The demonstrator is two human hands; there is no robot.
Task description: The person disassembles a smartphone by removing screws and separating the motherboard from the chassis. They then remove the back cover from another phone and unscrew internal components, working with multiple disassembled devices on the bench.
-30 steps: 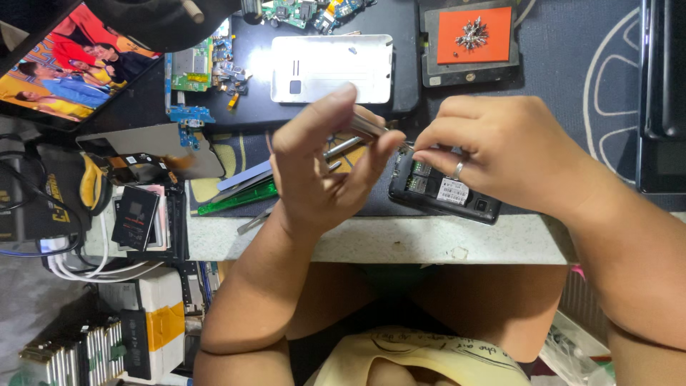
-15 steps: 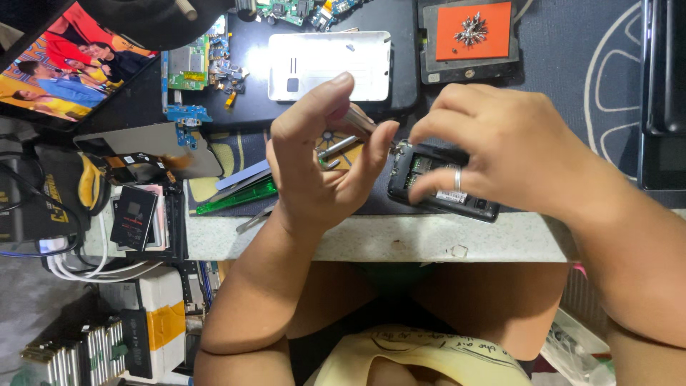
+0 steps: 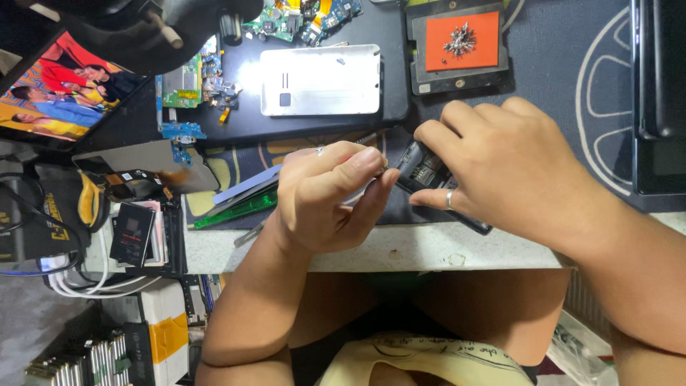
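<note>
Under right-hand fingers (image 3: 457,132), black phone (image 3: 427,171); left-hand fingers (image 3: 357,168) alongside.

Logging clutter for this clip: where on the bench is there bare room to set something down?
Bare mat lies between the orange parts pad and the black device at the right edge. Crowded: circuit boards and white back cover upper left; pry tools beside the left hand.

black phone (image 3: 429,175), white back cover (image 3: 320,80), orange pad (image 3: 461,41)
</note>
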